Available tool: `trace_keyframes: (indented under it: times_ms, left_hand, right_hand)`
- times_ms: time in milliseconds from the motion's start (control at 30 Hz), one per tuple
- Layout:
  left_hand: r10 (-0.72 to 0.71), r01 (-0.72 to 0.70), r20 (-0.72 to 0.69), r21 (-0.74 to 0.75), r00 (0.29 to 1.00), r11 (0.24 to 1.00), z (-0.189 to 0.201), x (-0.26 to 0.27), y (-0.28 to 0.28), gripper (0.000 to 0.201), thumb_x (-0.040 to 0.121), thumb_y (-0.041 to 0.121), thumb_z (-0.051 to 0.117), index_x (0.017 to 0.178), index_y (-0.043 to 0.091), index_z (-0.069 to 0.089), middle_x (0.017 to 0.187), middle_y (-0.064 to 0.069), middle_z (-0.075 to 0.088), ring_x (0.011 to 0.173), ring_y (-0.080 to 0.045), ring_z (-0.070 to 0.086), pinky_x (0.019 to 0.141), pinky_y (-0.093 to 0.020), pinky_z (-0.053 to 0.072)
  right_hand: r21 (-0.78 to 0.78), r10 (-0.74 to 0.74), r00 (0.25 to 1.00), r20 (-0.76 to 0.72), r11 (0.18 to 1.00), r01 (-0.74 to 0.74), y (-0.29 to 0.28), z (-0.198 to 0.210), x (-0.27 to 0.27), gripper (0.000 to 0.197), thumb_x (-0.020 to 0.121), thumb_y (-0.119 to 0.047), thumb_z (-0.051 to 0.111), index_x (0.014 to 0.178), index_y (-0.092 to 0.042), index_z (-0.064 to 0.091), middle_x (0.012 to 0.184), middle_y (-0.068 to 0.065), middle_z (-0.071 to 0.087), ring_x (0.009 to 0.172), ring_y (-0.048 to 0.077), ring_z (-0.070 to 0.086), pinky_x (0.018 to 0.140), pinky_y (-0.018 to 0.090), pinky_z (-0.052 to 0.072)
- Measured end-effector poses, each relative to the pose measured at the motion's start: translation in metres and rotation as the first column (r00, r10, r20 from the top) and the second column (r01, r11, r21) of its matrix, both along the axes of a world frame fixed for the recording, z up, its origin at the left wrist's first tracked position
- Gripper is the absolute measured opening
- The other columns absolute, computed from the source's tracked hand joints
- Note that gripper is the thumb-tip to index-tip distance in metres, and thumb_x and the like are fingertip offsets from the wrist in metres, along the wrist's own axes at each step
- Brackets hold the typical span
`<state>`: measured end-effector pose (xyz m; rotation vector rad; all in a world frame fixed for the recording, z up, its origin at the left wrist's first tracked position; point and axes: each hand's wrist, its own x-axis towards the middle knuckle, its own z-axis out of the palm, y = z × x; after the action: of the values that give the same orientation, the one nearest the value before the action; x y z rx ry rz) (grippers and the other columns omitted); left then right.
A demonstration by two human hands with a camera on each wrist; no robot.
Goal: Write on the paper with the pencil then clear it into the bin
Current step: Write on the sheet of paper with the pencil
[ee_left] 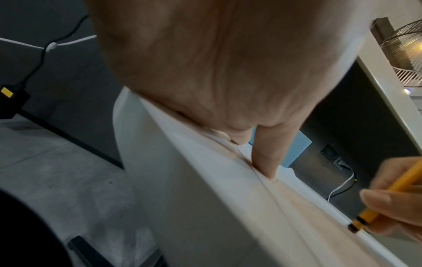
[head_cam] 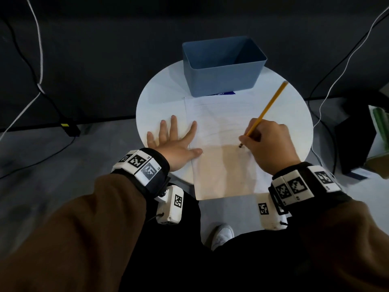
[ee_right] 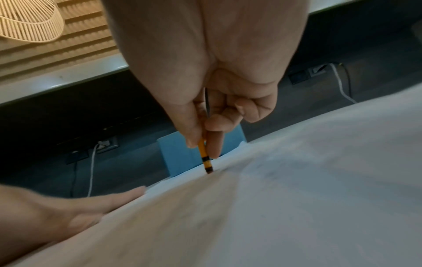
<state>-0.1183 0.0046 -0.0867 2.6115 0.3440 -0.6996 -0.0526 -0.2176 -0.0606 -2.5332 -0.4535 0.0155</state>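
Counting from the head view: one sheet of paper (head_cam: 221, 127), one pencil (head_cam: 266, 109), one blue bin (head_cam: 223, 81), one round white table (head_cam: 160, 106), two hands. The paper lies at frame centre on the table, its lower edge hanging past the table rim toward the bottom of the frame; its upper edge reaches the foot of the bin, where a dark blue strip with small print, unreadable, shows. The left hand (head_cam: 171, 142) sits left of centre, fingers straight and spread, palm down on the table, the thumb and forefinger pressing on the paper's left margin. The right hand (head_cam: 267, 144) sits right of centre, fingers curled round the pencil low on its shaft; the dark tip is on the paper just left of the knuckles, and the shaft slants toward the upper right of the frame. In the right wrist view the pencil (ee_right: 205, 159) tip meets the sheet beneath the pinching fingers (ee_right: 194, 133). The bin stands upright at top centre, at the table's far edge; what shows of its inside holds nothing. Floor items: several black and white cables (head_cam: 35, 60) at upper left, one white shoe (head_cam: 223, 234) at lower centre.
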Motion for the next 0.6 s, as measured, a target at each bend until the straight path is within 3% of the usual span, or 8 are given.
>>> trace_keyframes:
  times_ms: [133,233,333,467,600]
  left_hand:
    - [-0.001,0.001,-0.003,0.015,1.000,1.000,0.000,0.001,0.000,0.075,0.096,0.067,0.035,0.148,0.058,-0.018,0.156,0.003,-0.041,0.143,-0.024,-0.038,0.115,-0.058,-0.019]
    - [-0.003,0.003,0.001,0.018,1.000,1.000,0.000,0.001,0.000,0.075,0.096,0.067,0.036,0.149,0.057,-0.016,0.156,0.003,-0.040,0.143,-0.024,-0.038,0.115,-0.058,-0.019]
    - [0.004,-0.003,-0.006,0.011,1.000,1.000,0.000,0.001,-0.001,0.074,0.096,0.067,0.035,0.149,0.057,-0.016,0.156,0.003,-0.040,0.143,-0.024,-0.039,0.115,-0.057,-0.019]
    - [0.013,-0.013,-0.012,0.011,1.000,1.000,0.000,0.002,-0.001,0.074,0.096,0.067,0.035,0.148,0.057,-0.016,0.156,0.004,-0.041,0.142,-0.023,-0.040,0.115,-0.057,-0.019]
    - [0.005,-0.005,-0.003,0.003,1.000,1.000,0.000,0.001,0.000,0.074,0.096,0.067,0.036,0.149,0.057,-0.016,0.156,0.003,-0.041,0.143,-0.024,-0.039,0.115,-0.058,-0.019]
  right_hand:
    - [-0.004,-0.013,0.999,0.050,1.000,0.013,-0.011,0.011,-0.003,0.020,0.093,-0.022,0.072,0.075,-0.019,0.065,0.060,-0.009,0.060,0.057,0.006,0.057,0.058,0.012,0.040]
    - [0.066,0.081,0.995,0.060,0.994,-0.085,0.005,0.013,-0.008,0.017,0.092,-0.021,0.074,0.076,-0.017,0.067,0.065,-0.010,0.065,0.064,0.003,0.061,0.060,0.011,0.045]
    - [0.125,0.136,0.990,0.032,0.982,-0.139,0.025,0.006,-0.007,0.017,0.090,-0.018,0.075,0.075,-0.016,0.067,0.064,-0.012,0.065,0.065,0.000,0.061,0.059,0.007,0.041]
    - [0.097,0.192,0.981,-0.034,0.977,-0.188,0.034,-0.006,-0.005,0.019,0.089,-0.019,0.076,0.072,-0.017,0.067,0.067,-0.008,0.067,0.066,0.005,0.062,0.065,0.014,0.042]
    - [0.035,0.137,0.990,-0.021,0.990,-0.136,0.015,-0.005,0.004,0.021,0.090,-0.019,0.075,0.070,-0.018,0.066,0.066,-0.007,0.066,0.065,0.006,0.061,0.064,0.017,0.044]
